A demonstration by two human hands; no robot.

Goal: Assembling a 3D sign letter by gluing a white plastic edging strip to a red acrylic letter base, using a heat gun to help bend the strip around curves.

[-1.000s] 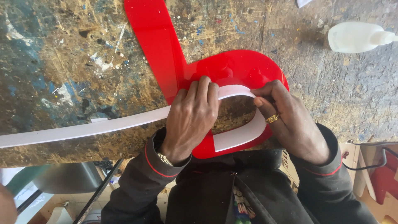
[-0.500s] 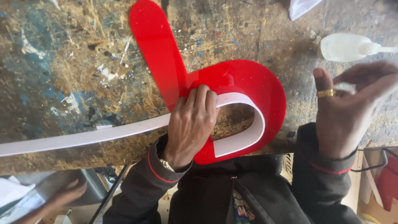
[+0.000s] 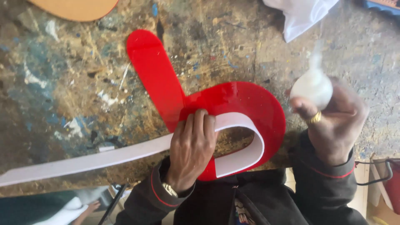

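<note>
1. The workbench (image 3: 83,104) is a worn board top, stained and flecked with old paint in many colours.
2. A red plastic letter (image 3: 166,91) lies flat on the workbench, with a long straight stem and a rounded loop near the person's body.
3. A white strip (image 3: 83,160) stands on edge, running from the left edge of the view and curling inside the loop of the red plastic letter.
4. The left hand (image 3: 192,148) presses flat on the white strip where it meets the letter, fingers spread and not clenched.
5. The right hand (image 3: 333,121) is raised above the bench edge, clenched around a white bottle (image 3: 312,85), which is blurred.
6. A white bag (image 3: 300,14) lies at the top edge.
</note>
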